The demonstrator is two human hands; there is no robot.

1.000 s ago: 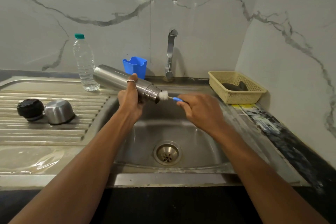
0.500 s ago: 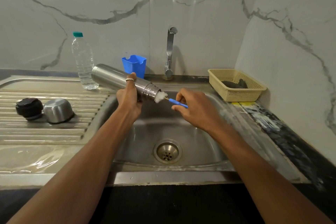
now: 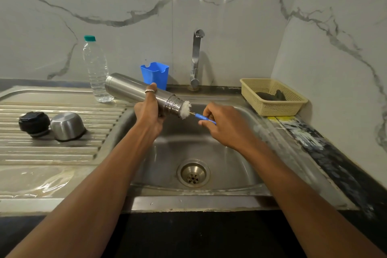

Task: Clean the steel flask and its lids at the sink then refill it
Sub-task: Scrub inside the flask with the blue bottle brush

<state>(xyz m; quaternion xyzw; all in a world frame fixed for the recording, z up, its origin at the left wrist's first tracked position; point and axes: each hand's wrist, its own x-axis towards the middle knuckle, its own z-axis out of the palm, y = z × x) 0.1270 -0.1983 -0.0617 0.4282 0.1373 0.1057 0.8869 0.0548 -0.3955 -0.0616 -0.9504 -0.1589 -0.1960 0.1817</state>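
Here, the steel flask (image 3: 134,90) is scrubbed over the sink (image 3: 234,165).
The left hand (image 3: 149,114) curls round it, mouth tilted down, probably for draining; the right hand (image 3: 222,124) pinches the bottle brush (image 3: 186,109) by its blue handle.

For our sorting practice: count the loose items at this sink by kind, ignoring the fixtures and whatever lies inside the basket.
flask: 1
lids: 2 (black lid, steel lid)
bottle brush: 1
water bottle: 1
blue holder: 1
yellow basket: 1
Total: 7
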